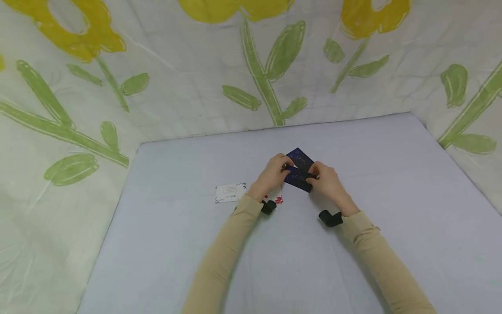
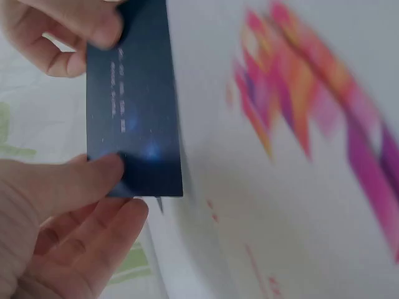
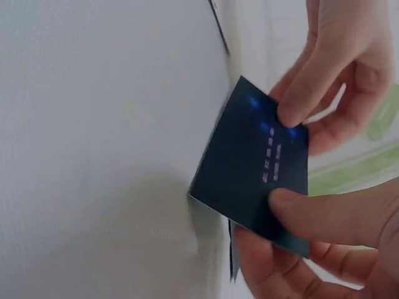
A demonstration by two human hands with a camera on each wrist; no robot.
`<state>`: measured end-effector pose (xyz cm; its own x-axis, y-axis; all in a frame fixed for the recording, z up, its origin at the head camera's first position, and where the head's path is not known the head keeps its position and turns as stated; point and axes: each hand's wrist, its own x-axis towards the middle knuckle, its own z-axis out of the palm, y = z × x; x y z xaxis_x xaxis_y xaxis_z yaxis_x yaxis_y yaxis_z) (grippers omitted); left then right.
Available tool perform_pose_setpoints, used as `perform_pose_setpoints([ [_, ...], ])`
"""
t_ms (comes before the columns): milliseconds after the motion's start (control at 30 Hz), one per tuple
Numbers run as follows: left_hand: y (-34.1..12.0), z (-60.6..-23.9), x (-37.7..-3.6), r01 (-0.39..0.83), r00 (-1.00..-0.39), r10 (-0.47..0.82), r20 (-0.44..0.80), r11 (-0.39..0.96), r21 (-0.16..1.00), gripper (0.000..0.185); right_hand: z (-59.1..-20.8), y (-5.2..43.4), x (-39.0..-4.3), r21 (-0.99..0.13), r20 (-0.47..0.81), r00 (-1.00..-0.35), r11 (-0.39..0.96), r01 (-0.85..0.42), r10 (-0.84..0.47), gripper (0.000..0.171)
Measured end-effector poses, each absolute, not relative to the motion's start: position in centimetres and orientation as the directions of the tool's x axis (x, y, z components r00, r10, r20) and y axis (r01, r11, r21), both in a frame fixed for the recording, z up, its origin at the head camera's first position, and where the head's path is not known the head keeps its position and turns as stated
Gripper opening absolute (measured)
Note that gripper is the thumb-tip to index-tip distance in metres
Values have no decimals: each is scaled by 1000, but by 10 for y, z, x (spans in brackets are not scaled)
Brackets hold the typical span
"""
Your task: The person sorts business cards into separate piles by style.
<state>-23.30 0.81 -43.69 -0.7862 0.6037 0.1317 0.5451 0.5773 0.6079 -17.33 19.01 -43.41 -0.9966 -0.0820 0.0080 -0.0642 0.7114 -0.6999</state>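
Over the middle of the lilac table [image 1: 353, 261] both hands hold dark blue cards [image 1: 300, 170] with small pale print; two seem to overlap. My left hand [image 1: 284, 168] pinches one end of the dark blue card [image 2: 134, 106], its thumb on the face. My right hand [image 1: 315, 173] pinches the other end, thumb on top of the dark blue card [image 3: 255, 168] and fingers underneath. In the right wrist view a second card edge shows beneath the first. The cards are lifted slightly off the table.
A white card [image 1: 230, 192] lies flat to the left of my left wrist. A card with pink and orange print [image 1: 276, 199] lies beneath that wrist, blurred in the left wrist view [image 2: 312, 124]. Flowered cloth walls [image 1: 117, 87] enclose the table on three sides.
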Motion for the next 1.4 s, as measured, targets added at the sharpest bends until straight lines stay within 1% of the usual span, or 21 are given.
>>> perform_pose_setpoints([
  [100,8,-436,-230,531,-800,577,166,551,644,17,-430,199,-172,-737,40,-998,672,-67,-56,18],
  [233,7,-432,-221,513,-801,568,188,492,703,15,-424,210,-170,-758,17,-999,651,-34,-34,23],
  [333,7,-429,-211,482,-805,573,153,483,731,14,-420,217,-168,-747,-45,-998,665,9,-37,27],
  [467,9,-430,-201,453,-810,580,86,525,721,13,-423,221,-167,-710,-103,-993,703,31,-60,27],
  [600,14,-435,-194,479,-807,585,76,575,663,12,-429,219,-165,-683,-77,-994,731,-3,-77,24],
  [733,18,-439,-190,512,-817,572,80,653,559,11,-432,214,-164,-642,-37,-997,766,-31,-72,21],
  [833,20,-440,-188,511,-832,552,61,718,473,11,-432,210,-164,-596,-35,-997,802,-37,-72,21],
  [933,22,-440,-186,501,-844,535,40,759,417,12,-432,206,-165,-559,-50,-996,829,-35,-75,21],
  [1067,23,-439,-186,500,-848,529,37,776,385,11,-431,204,-166,-526,-65,-995,850,-31,-77,22],
  [1400,23,-437,-187,506,-845,533,39,776,377,9,-431,199,-168,-489,-36,-994,869,-75,-106,23],
])
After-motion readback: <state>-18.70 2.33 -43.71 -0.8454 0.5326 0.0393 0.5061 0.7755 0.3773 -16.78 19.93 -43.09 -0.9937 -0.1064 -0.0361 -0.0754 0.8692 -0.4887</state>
